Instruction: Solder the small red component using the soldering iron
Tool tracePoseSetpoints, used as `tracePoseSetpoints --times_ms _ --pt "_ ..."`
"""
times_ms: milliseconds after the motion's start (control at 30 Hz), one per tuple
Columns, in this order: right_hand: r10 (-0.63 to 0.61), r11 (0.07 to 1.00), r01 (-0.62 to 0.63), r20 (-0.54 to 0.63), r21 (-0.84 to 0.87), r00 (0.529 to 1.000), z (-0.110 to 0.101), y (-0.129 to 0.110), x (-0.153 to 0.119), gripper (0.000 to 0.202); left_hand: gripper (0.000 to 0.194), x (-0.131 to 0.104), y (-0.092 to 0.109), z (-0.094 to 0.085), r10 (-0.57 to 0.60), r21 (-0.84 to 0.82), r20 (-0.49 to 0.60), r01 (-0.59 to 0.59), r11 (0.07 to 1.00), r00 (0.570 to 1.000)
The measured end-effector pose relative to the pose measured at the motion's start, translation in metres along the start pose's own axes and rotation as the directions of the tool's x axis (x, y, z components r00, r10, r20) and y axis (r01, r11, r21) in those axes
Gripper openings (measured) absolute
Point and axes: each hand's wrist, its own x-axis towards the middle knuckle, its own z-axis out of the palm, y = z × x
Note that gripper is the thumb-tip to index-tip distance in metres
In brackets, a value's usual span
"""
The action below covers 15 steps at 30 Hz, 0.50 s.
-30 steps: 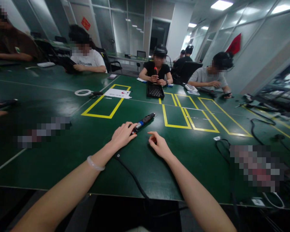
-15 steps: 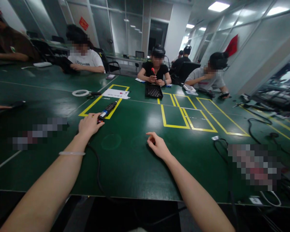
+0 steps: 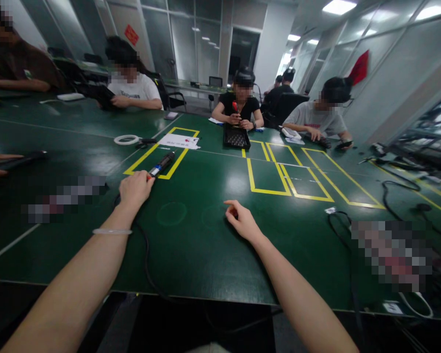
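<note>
My left hand (image 3: pixel 135 190) is closed around the rear end of a corded electric screwdriver (image 3: pixel 163 164), black with a blue and white label. Its tip points away and to the right, over a yellow taped rectangle (image 3: pixel 141 158). A black cord (image 3: pixel 147 255) runs from beside this hand towards the table's front edge. My right hand (image 3: pixel 243 221) rests on the green table (image 3: pixel 202 264), holding nothing. Its index finger is stretched out, apart from the thumb, and the other fingers are curled and partly hidden.
A white paper (image 3: pixel 179 141) and a white cable coil (image 3: pixel 127 139) lie beyond the screwdriver. More yellow tape outlines (image 3: pixel 270 191) mark the table on the right. Opposite, a person (image 3: pixel 240 105) works over a black tray (image 3: pixel 236 138). Black cables (image 3: pixel 400 184) lie at right.
My left fingers have closed further round the screwdriver's rear end, and the tool has turned slightly. The right hand keeps its pose. The view has shifted a little.
</note>
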Motion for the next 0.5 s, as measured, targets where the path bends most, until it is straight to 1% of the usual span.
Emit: tracePoseSetpoints --times_ms 67,100,167,200,233,267,300,333,367,400,433,500 --pt "-0.001 1.0 0.001 -0.002 -0.002 1.0 0.0 0.0 0.0 0.033 0.035 -0.001 0.003 -0.003 -0.011 -0.071 -0.078 0.005 0.997 0.997" --pt "-0.002 1.0 0.002 -0.003 -0.002 1.0 0.0 0.0 0.0 0.033 0.035 -0.001 0.007 -0.006 -0.017 -0.136 -0.13 -0.001 0.991 0.991" --pt "-0.003 1.0 0.003 -0.003 -0.002 1.0 0.0 -0.001 0.0 0.033 0.035 -0.002 0.021 -0.013 -0.017 -0.334 -0.198 -0.051 0.941 0.98" --pt "-0.003 1.0 0.003 -0.002 -0.001 1.0 0.0 -0.002 -0.001 0.032 0.035 -0.004 0.032 -0.018 -0.001 -0.455 -0.197 -0.09 0.886 0.98" --pt "-0.003 1.0 0.003 -0.001 0.002 1.0 0.0 -0.003 -0.001 0.031 0.035 -0.007 0.045 -0.024 0.039 -0.573 -0.171 -0.131 0.809 0.984" --pt "-0.004 1.0 0.004 0.0 0.008 1.0 0.0 -0.004 -0.001 0.03 0.035 -0.011 0.06 -0.03 0.105 -0.682 -0.128 -0.164 0.712 0.986" --pt "-0.006 1.0 0.006 0.0 0.02 1.0 0.0 -0.004 -0.001 0.029 0.036 -0.018 0.077 -0.036 0.189 -0.767 -0.079 -0.181 0.616 0.979" --pt "-0.007 0.999 0.007 0.0 0.042 1.0 0.001 -0.004 -0.001 0.028 0.037 -0.025 0.093 -0.042 0.295 -0.824 -0.029 -0.19 0.533 0.955" --pt "-0.005 0.997 0.005 0.0 0.075 1.0 0.001 -0.004 0.0 0.027 0.039 -0.034 0.109 -0.048 0.398 -0.872 0.026 -0.174 0.457 0.917" --pt "0.001 0.993 -0.001 0.002 0.122 1.0 0.001 -0.004 0.0 0.026 0.041 -0.044 0.124 -0.053 0.491 -0.91 0.08 -0.138 0.392 0.867" --pt "0.009 0.983 -0.01 0.007 0.184 1.0 0.001 -0.004 0.001 0.026 0.044 -0.054 0.136 -0.057 0.576 -0.934 0.126 -0.099 0.343 0.808" --pt "0.024 0.941 -0.034 0.034 0.336 0.999 0.002 -0.005 0.001 0.03 0.048 -0.072 0.153 -0.06 0.682 -0.956 0.18 -0.038 0.292 0.709"
